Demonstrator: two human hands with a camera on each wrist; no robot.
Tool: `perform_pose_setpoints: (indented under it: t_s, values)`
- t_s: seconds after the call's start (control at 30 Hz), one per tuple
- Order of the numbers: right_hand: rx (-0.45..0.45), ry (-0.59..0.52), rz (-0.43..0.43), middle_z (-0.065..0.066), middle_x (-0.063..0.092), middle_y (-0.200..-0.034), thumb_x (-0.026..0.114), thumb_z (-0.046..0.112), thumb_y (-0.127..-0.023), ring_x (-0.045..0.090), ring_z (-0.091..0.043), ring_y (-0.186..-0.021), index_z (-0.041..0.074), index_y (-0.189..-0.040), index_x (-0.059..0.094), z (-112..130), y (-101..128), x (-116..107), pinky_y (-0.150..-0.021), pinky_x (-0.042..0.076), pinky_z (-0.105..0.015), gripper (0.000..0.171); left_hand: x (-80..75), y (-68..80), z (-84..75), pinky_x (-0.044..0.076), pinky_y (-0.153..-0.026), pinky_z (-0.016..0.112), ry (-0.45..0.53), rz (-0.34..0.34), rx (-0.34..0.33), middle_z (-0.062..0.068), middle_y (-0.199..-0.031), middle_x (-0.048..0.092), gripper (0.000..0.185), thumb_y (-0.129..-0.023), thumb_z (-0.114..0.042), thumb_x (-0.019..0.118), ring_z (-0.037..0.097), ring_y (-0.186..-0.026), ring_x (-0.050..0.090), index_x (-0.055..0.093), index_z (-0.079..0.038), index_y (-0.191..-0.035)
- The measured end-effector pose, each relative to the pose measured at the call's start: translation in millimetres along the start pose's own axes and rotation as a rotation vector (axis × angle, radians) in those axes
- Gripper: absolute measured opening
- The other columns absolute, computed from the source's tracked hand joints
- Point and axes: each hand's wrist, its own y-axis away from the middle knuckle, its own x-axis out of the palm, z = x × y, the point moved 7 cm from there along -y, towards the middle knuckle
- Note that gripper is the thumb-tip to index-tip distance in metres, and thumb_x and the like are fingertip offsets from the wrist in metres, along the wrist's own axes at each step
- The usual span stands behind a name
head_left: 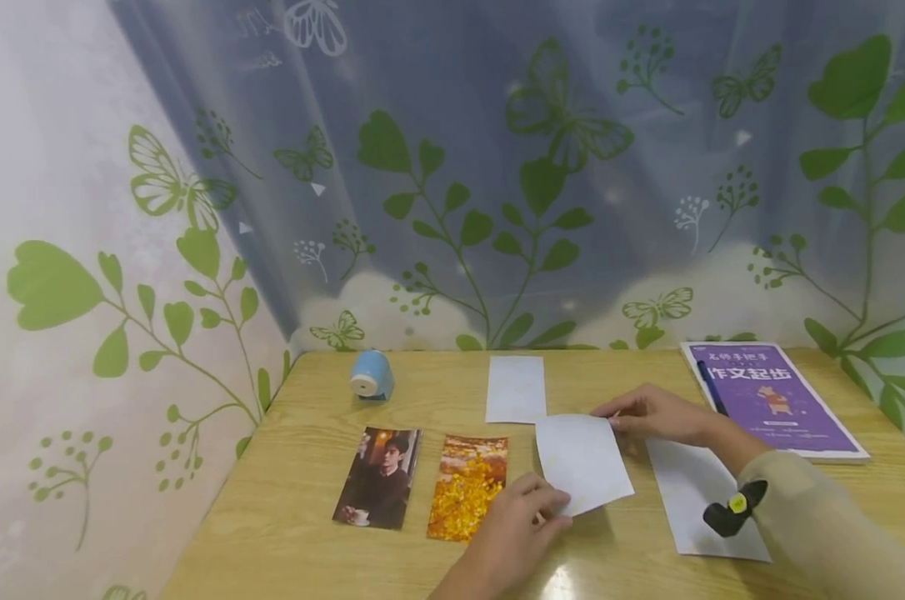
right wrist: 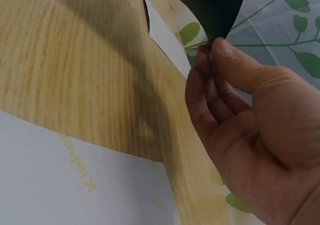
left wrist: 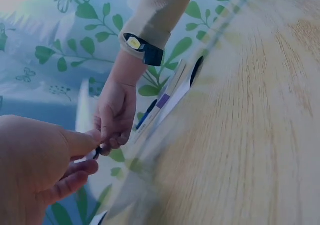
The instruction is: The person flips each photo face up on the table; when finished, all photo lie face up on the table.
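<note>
A photo print (head_left: 583,462), white back up, is held tilted above the wooden table between both hands. My left hand (head_left: 516,525) pinches its near-left corner between thumb and fingers. At the far-right corner, my right hand (head_left: 662,417) grips it with thumb and fingertips; the right wrist view shows the print's dark picture side (right wrist: 215,7) there. Two picture-up prints lie left of the hands: a portrait of a person with a cup (head_left: 377,479) and a yellow autumn-leaf scene (head_left: 467,479). White-backed prints lie behind the held one (head_left: 516,389) and under the right forearm (head_left: 696,500).
A light-blue pencil sharpener (head_left: 372,373) stands at the back left of the table (head_left: 272,533). The purple-covered book (head_left: 790,408) lies at the back right, with a dark pen (head_left: 711,386) along its left side. A leaf-patterned curtain (head_left: 452,208) hangs behind the table.
</note>
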Motion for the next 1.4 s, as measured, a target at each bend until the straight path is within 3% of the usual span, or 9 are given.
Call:
perform_pose_setpoints:
  t_s: [0.13, 0.33, 0.5, 0.6, 0.67, 0.83, 0.97, 1.2, 1.4]
  values:
    - [-0.012, 0.001, -0.054, -0.015, 0.072, -0.112, 0.058, 0.022, -0.102, 0.067, -0.01, -0.092, 0.005, -0.128, 0.067, 3.9, -0.9, -6.8, -0.083, 0.057, -0.027, 0.032, -6.1, 1.1, -11.1, 0.047, -0.072, 0.004, -0.079, -0.06, 0.105, -0.005, -0.101, 0.065, 0.039, -0.09, -0.021, 0.074, -0.002, -0.086, 0.062, 0.065, -0.014, -0.128]
    - [0.021, -0.047, -0.108, -0.026, 0.067, -0.11, 0.057, 0.026, -0.102, 0.067, -0.017, -0.09, 0.005, -0.119, 0.068, 12.1, -7.6, -10.1, -0.085, 0.057, -0.039, 0.029, -6.9, -4.1, -22.2, 0.045, -0.071, 0.003, -0.161, -0.036, 0.163, -0.004, -0.105, 0.062, 0.074, -0.091, -0.026, 0.073, 0.0, -0.086, 0.062, 0.034, -0.018, -0.154]
    - [0.023, -0.023, -0.123, -0.018, 0.065, -0.097, 0.058, 0.028, -0.102, 0.063, -0.02, -0.084, 0.006, -0.115, 0.067, 19.8, -16.8, -9.1, -0.083, 0.056, -0.041, 0.027, -7.2, -6.9, -29.9, 0.043, -0.07, 0.004, -0.21, -0.071, 0.228, -0.001, -0.105, 0.06, 0.095, -0.087, -0.031, 0.077, 0.001, -0.079, 0.055, 0.017, -0.013, -0.159]
    - [0.021, -0.006, -0.118, -0.011, 0.062, -0.087, 0.058, 0.03, -0.102, 0.059, -0.02, -0.077, 0.008, -0.113, 0.067, 24.2, -24.0, -6.2, -0.075, 0.055, -0.04, 0.026, -5.9, -7.0, -26.9, 0.044, -0.071, 0.005, -0.184, -0.077, 0.187, 0.0, -0.109, 0.061, 0.097, -0.085, -0.034, 0.078, 0.002, -0.082, 0.055, 0.018, -0.012, -0.158]
    - [0.028, 0.003, -0.116, -0.009, 0.061, -0.086, 0.058, 0.031, -0.102, 0.056, -0.019, -0.074, 0.009, -0.112, 0.068, 26.3, -29.2, -3.3, -0.07, 0.053, -0.039, 0.026, -4.4, -6.6, -21.4, 0.045, -0.072, 0.007, -0.115, -0.056, 0.112, 0.001, -0.117, 0.061, 0.092, -0.085, -0.034, 0.078, 0.002, -0.085, 0.056, 0.023, -0.012, -0.156]
    - [0.042, 0.02, -0.13, -0.007, 0.063, -0.089, 0.064, 0.032, -0.098, 0.053, -0.016, -0.071, 0.01, -0.111, 0.071, 29.5, -41.6, 5.3, -0.065, 0.05, -0.038, 0.026, -1.0, -2.9, -6.4, 0.048, -0.069, 0.01, 0.099, -0.045, -0.053, -0.003, -0.107, 0.062, 0.06, -0.088, -0.032, 0.075, -0.005, -0.081, 0.052, 0.053, -0.011, -0.139]
    - [0.007, 0.019, -0.112, -0.007, 0.069, -0.095, 0.068, 0.026, -0.096, 0.055, -0.011, -0.071, 0.004, -0.111, 0.073, 31.4, -49.1, 16.0, -0.063, 0.051, -0.03, 0.027, -0.7, 0.0, -1.8, 0.048, -0.065, 0.009, 0.14, -0.078, -0.03, -0.005, -0.087, 0.064, 0.032, -0.095, -0.029, 0.068, -0.008, -0.075, 0.052, 0.07, -0.007, -0.119]
    - [-0.064, -0.005, -0.08, -0.011, 0.073, -0.095, 0.073, 0.018, -0.092, 0.059, -0.011, -0.066, 0.0, -0.108, 0.073, 29.0, -57.7, 38.9, -0.059, 0.053, -0.027, 0.024, 9.9, 2.9, 16.1, 0.052, -0.063, 0.015, 0.429, 0.108, -0.186, 0.004, -0.082, 0.074, 0.031, -0.102, -0.027, 0.058, -0.007, -0.068, 0.058, 0.075, -0.002, -0.105]
    - [-0.078, -0.017, -0.078, -0.013, 0.075, -0.097, 0.074, 0.017, -0.091, 0.064, -0.012, -0.069, 0.001, -0.106, 0.075, 21.6, -62.5, 55.1, -0.06, 0.056, -0.03, 0.022, 20.2, 5.5, 26.9, 0.05, -0.058, 0.013, 0.379, 0.184, -0.21, -0.001, -0.079, 0.075, 0.018, -0.095, -0.017, 0.068, -0.009, -0.062, 0.055, 0.078, -0.002, -0.097]
